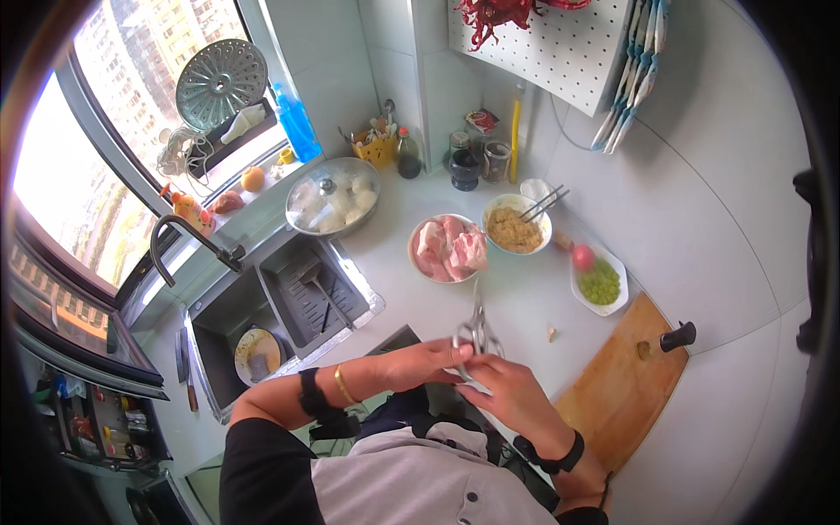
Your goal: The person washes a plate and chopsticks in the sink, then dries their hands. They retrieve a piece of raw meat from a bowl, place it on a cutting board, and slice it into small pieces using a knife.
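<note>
Both of my hands meet at the metal kitchen scissors (480, 328), whose blades point away from me toward a bowl. My left hand (430, 362) has its thumb and fingers on one handle loop. My right hand (505, 384) is at the lower side of the handles, its fingers partly overlapping them. Just beyond the blade tips, raw meat pieces (451, 246) fill a round bowl. Right of it stands a bowl of tan minced mixture (514, 230) with chopsticks (545, 203) resting in it. A small garlic-like piece (551, 335) lies on the counter to the right.
A double sink (308, 351) with a faucet (190, 223) is at left, a knife (190, 387) beside it. A lidded pan (333, 197) stands behind. At right are a white dish of green grapes (598, 282) and a wooden cutting board (617, 387) with a black knob.
</note>
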`<state>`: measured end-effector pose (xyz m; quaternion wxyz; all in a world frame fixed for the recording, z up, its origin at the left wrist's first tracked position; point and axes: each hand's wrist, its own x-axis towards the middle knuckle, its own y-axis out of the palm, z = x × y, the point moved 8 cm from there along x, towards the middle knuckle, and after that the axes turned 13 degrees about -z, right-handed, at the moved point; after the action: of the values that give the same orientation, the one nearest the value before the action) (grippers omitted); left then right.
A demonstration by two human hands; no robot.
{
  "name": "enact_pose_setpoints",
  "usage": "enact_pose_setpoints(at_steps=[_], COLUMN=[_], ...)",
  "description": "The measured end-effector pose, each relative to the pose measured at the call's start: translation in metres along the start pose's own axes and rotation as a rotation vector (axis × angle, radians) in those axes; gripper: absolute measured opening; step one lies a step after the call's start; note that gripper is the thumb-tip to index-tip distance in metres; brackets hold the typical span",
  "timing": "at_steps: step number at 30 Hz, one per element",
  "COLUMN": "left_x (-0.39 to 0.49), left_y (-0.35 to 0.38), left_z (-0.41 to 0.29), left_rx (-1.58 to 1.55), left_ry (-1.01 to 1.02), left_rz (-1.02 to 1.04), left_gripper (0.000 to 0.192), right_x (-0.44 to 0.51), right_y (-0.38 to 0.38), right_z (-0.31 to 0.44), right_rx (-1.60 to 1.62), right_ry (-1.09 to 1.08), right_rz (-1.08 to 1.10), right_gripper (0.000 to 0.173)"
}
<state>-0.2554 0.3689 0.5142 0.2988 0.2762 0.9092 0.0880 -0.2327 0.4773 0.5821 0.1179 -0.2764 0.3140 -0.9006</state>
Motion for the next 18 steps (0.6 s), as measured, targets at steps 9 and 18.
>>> enact_pose_setpoints(at_steps=[9,18], left_x=[-0.051,-0.023], left_y=[-0.076,-0.324], left_z=[-0.165,-0.260], left_rx=[-0.390,-0.142], left_ry=[0.365,0.599], left_rz=[-0.235,-0.671], left_gripper=[0.047,0.044], right_x=[0.144,0.227], right_y=[-0.036,-0.071], right_z=[0.070,-0.031], right_rx=[-0.140,0.050], right_ry=[-0.402,-0.044], right_rz=[-0.175,-0.392], right_gripper=[0.052,0.035])
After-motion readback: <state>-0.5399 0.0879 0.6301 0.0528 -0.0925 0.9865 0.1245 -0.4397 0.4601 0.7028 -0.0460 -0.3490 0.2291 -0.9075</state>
